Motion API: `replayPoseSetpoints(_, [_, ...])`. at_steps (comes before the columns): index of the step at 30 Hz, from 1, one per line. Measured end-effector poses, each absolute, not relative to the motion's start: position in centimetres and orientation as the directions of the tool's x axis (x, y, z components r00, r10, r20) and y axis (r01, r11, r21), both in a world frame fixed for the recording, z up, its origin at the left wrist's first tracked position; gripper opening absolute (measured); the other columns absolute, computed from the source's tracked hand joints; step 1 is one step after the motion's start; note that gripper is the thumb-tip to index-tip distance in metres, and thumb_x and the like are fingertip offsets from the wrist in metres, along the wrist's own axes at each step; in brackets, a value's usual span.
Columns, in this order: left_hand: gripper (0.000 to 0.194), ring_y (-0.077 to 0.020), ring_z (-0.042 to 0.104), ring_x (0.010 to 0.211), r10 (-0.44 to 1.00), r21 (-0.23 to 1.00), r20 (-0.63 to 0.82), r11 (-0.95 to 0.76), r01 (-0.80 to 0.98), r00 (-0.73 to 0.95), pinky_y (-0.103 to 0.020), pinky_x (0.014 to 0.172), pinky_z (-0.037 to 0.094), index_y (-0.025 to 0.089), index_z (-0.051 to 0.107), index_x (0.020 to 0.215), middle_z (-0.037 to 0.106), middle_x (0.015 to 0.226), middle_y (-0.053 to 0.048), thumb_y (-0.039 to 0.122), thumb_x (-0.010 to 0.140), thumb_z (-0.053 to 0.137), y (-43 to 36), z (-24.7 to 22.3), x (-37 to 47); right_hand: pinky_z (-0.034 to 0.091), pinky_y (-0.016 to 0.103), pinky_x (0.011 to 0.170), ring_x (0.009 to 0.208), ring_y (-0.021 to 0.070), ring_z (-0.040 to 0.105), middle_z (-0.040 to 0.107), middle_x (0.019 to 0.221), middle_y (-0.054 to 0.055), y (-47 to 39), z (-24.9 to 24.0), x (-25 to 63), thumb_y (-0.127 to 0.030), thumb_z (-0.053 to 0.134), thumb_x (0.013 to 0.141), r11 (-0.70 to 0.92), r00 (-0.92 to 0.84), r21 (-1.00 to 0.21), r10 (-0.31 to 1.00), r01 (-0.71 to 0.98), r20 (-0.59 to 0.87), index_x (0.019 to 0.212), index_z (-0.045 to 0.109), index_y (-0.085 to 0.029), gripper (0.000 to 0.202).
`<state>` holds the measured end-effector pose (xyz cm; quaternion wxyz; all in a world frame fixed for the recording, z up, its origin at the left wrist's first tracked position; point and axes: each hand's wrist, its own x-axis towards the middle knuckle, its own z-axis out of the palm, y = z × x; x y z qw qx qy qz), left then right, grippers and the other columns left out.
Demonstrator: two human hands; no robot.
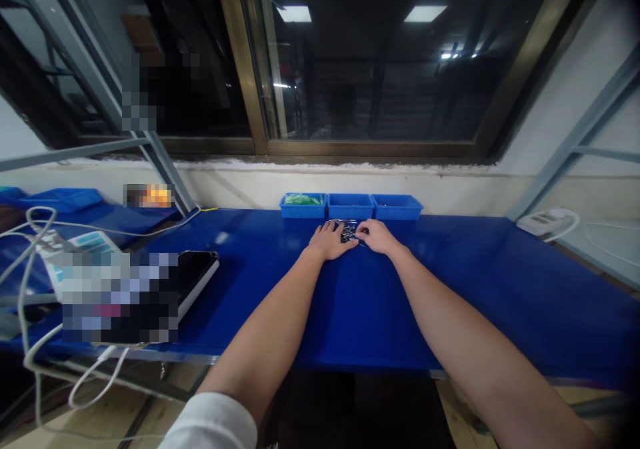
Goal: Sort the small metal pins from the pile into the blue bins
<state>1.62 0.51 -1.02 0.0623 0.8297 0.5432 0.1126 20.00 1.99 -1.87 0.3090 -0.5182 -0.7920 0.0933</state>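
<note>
Here's your left forearm (270, 319) stretched forward, left hand (327, 241) palm down, fingers fanned, thumb angled inward! Your right forearm (450, 315) slants in opposite, right hand (377, 237) close beside the left, fingers curled, fingertips too small to read.

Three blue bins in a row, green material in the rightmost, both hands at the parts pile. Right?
No: the head view shows the green material in the row's leftmost bin, not the rightmost. The rest stands: left hand and right hand at the parts pile.
</note>
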Motion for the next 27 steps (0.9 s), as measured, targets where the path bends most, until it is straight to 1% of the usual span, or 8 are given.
replayPoseSetpoints(4, [0.079, -0.0308, 0.025, 0.136, 0.91, 0.231, 0.166, -0.41, 0.882, 0.38, -0.047, 0.108, 0.02, 0.018, 0.033, 0.139, 0.03, 0.147, -0.017, 0.069, 0.079, 0.036, 0.6, -1.1, 1.9, 0.039, 0.031, 0.074, 0.074, 0.0183, 0.054, 0.061, 0.076, 0.005, 2.1, -2.0, 19.3, -0.025, 0.056, 0.079, 0.463, -0.262, -0.419, 0.852, 0.781, 0.454, 0.076, 0.066, -0.02, 0.012])
replayPoseSetpoints(7, [0.073, -0.0298, 0.03, 0.133, 0.889, 0.23, 0.257, -0.436, 0.87, 0.378, -0.045, 0.107, 0.023, 0.015, 0.037, 0.136, 0.036, 0.143, -0.017, 0.064, 0.081, 0.04, 0.6, -0.9, 2.0, 0.038, 0.032, 0.077, 0.078, 0.0196, 0.054, 0.064, 0.08, 0.006, 2.0, -1.7, 19.1, -0.027, 0.052, 0.083, 0.463, -0.221, -0.406, 0.828, 0.788, 0.515, 0.08, 0.065, -0.02, 0.016])
replayPoseSetpoints(11, [0.043, -0.0229, 0.045, 0.121, 0.823, 0.238, 0.411, -0.512, 0.825, 0.392, -0.038, 0.101, 0.031, 0.021, 0.051, 0.122, 0.052, 0.129, -0.01, 0.045, 0.087, 0.045, 0.5, -0.3, 2.2, 0.038, 0.03, 0.07, 0.074, 0.019, 0.057, 0.066, 0.076, 0.006, 1.5, -0.9, 19.1, -0.033, 0.045, 0.087, 0.493, -0.218, -0.443, 0.814, 0.749, 0.538, 0.075, 0.064, -0.02, 0.026])
replayPoseSetpoints(14, [0.028, -0.0193, 0.055, 0.106, 0.804, 0.244, 0.451, -0.529, 0.813, 0.388, -0.034, 0.094, 0.035, 0.023, 0.061, 0.106, 0.062, 0.111, -0.005, 0.036, 0.091, 0.041, 0.3, 0.3, 2.1, 0.038, 0.029, 0.064, 0.065, 0.0176, 0.056, 0.063, 0.067, 0.004, 1.0, -0.5, 18.9, -0.038, 0.043, 0.088, 0.505, -0.221, -0.477, 0.818, 0.72, 0.531, 0.068, 0.061, -0.02, 0.032])
replayPoseSetpoints(17, [0.031, -0.0193, 0.057, 0.098, 0.819, 0.22, 0.434, -0.502, 0.837, 0.377, -0.034, 0.09, 0.036, 0.023, 0.065, 0.097, 0.065, 0.099, -0.005, 0.036, 0.093, 0.037, 0.0, 0.7, 2.1, 0.039, 0.028, 0.063, 0.061, 0.0161, 0.055, 0.062, 0.062, 0.003, 0.9, -0.4, 18.6, -0.04, 0.045, 0.085, 0.508, -0.181, -0.559, 0.824, 0.656, 0.536, 0.066, 0.06, -0.02, 0.032])
replayPoseSetpoints(22, [0.035, -0.0197, 0.058, 0.094, 0.827, 0.197, 0.405, -0.496, 0.846, 0.39, -0.034, 0.085, 0.036, 0.023, 0.067, 0.092, 0.066, 0.093, -0.006, 0.038, 0.093, 0.035, 0.0, 1.0, 1.9, 0.046, 0.03, 0.066, 0.066, 0.0169, 0.059, 0.065, 0.069, 0.002, 1.1, -0.6, 18.3, -0.039, 0.061, 0.07, 0.493, -0.11, -0.804, 0.867, 0.331, 0.486, 0.078, 0.064, -0.018, 0.022])
replayPoseSetpoints(25, [0.036, -0.0199, 0.058, 0.094, 0.815, 0.221, 0.418, -0.52, 0.825, 0.401, -0.034, 0.086, 0.037, 0.024, 0.067, 0.093, 0.066, 0.094, -0.005, 0.04, 0.093, 0.035, 0.1, 0.8, 1.8, 0.046, 0.031, 0.067, 0.066, 0.0181, 0.06, 0.066, 0.067, 0.002, 1.1, -0.4, 18.5, -0.04, 0.064, 0.066, 0.459, -0.096, -0.854, 0.888, 0.244, 0.45, 0.067, 0.064, -0.019, 0.022])
replayPoseSetpoints(27, [0.035, -0.0204, 0.057, 0.1, 0.813, 0.255, 0.437, -0.522, 0.814, 0.385, -0.034, 0.089, 0.036, 0.025, 0.063, 0.103, 0.066, 0.101, -0.005, 0.044, 0.092, 0.037, 0.2, 0.6, 1.9, 0.046, 0.032, 0.067, 0.066, 0.0188, 0.06, 0.066, 0.065, 0.002, 0.9, -0.2, 18.7, -0.04, 0.062, 0.067, 0.442, -0.061, -0.865, 0.895, 0.239, 0.441, 0.065, 0.065, -0.019, 0.021])
